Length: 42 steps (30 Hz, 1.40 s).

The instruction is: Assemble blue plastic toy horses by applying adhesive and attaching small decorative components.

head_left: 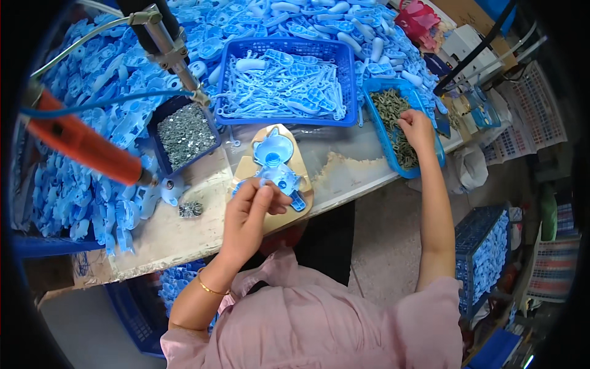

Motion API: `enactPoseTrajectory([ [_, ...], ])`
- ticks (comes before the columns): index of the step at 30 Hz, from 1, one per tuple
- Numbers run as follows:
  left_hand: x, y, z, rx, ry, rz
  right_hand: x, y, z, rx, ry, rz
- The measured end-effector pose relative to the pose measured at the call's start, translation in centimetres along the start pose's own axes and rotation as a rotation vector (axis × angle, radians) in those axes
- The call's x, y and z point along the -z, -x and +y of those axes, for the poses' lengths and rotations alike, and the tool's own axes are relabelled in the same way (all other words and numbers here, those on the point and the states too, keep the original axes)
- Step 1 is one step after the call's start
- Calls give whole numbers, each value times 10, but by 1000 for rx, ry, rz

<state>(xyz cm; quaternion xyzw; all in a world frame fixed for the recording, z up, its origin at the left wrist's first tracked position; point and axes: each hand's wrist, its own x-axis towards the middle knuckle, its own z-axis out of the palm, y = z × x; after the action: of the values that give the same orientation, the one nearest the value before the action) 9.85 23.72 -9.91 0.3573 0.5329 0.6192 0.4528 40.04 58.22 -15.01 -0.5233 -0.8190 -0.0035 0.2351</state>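
Across the bench (206,240), I see the heap (117,74) and basket (289,122) of blue parts, apparently plenty left. By the tray (407,173), my right hand (419,129) has its fingers bent narrow among the brown pieces (388,109); I can't tell what they hold. On the jig (303,161), the shell (275,147) lies uncovered, part-way by my judgement. Over its lower end, my left hand (247,214) holds thumb and finger narrow, grip unclear. Room: bare bench between jig and tray; the front edge is near.
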Motion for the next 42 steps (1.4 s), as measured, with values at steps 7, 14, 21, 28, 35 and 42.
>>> enactPoseTrajectory([
  [7,9,6,0,39,-101,-50,-2,-12,27,-83,-226,-125],
  [14,24,6,-4,-34,-255,-20,41,-6,-42,-327,-939,-184],
  [21,15,5,5,31,-165,-73,68,58,-207,42,-1142,-789],
  [28,20,9,8,58,-220,-187,69,69,-248,-15,-1150,-1144],
  [35,23,13,-1,5,-337,-137,67,78,-255,33,-1085,-1120],
  [42,22,14,6,12,-486,-169,69,72,-255,24,-1022,-1209],
])
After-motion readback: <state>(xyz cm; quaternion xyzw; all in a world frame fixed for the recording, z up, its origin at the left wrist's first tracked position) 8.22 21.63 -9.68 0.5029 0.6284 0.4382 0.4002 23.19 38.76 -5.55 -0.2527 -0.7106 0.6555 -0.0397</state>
